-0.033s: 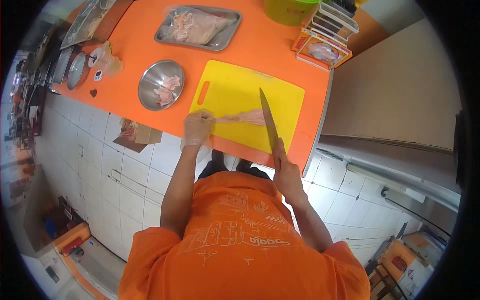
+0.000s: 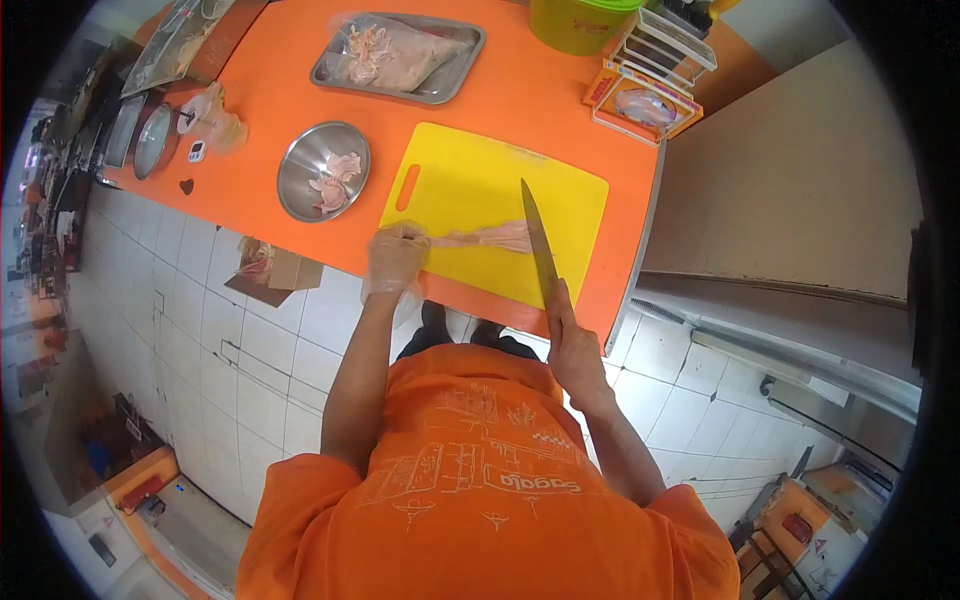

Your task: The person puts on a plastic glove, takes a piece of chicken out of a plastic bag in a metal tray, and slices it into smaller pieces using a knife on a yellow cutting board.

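Observation:
A pale pink strip of raw meat [image 2: 490,237], perhaps chicken skin, lies across the yellow cutting board [image 2: 470,175]. My left hand [image 2: 396,258], in a clear plastic glove, is closed on the strip's narrow left end at the board's near left corner. In my right hand [image 2: 574,352] is the handle of a long kitchen knife [image 2: 538,235]. Its blade points away from me and rests against or just over the wide right end of the strip; whether it touches is hard to tell. Left of the board, a steel bowl [image 2: 296,175] holds a few pale pink pieces.
Behind the bowl stands a metal tray [image 2: 440,93] with a plastic bag of raw meat [image 2: 400,58]. A green bucket [image 2: 570,28] and a white rack [image 2: 665,50] are at the far right. A cardboard box [image 2: 290,272] sits below the table's near edge.

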The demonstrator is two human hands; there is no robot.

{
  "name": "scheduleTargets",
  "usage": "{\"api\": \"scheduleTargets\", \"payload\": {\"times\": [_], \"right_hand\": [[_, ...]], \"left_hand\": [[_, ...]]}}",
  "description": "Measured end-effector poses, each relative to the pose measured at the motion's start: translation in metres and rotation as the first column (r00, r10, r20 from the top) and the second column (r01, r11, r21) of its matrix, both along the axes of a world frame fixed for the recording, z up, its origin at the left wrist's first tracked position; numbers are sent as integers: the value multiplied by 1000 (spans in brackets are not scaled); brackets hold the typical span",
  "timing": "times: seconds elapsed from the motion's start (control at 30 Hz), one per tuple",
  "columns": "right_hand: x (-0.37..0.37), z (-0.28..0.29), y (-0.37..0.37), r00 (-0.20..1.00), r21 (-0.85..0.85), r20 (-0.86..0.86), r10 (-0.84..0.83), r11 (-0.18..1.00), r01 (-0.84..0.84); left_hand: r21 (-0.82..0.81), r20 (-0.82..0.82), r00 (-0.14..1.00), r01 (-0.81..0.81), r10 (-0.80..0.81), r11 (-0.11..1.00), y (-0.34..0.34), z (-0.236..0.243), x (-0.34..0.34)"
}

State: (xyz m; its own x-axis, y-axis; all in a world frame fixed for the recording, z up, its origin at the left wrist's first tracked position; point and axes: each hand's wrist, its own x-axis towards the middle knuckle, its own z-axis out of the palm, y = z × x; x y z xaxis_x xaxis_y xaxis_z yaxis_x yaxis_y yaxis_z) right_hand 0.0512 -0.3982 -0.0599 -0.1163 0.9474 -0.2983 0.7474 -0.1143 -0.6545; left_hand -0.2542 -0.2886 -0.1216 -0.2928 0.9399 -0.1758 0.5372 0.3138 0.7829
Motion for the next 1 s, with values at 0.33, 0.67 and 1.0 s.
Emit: {"api": "scheduleTargets", "payload": {"times": [0.33,0.67,1.0], "right_hand": [[-70,-2,20,993,226,-33,115,969,-104],[-122,-28,24,970,105,115,216,968,-228],[-113,-16,11,967,46,128,219,973,-226]], "left_hand": [[169,-829,464,739,-311,652,-2,41,-18],[258,-69,949,314,-307,914,-17,8,4],[337,-9,977,203,-213,919,-16,-2,6]]}}
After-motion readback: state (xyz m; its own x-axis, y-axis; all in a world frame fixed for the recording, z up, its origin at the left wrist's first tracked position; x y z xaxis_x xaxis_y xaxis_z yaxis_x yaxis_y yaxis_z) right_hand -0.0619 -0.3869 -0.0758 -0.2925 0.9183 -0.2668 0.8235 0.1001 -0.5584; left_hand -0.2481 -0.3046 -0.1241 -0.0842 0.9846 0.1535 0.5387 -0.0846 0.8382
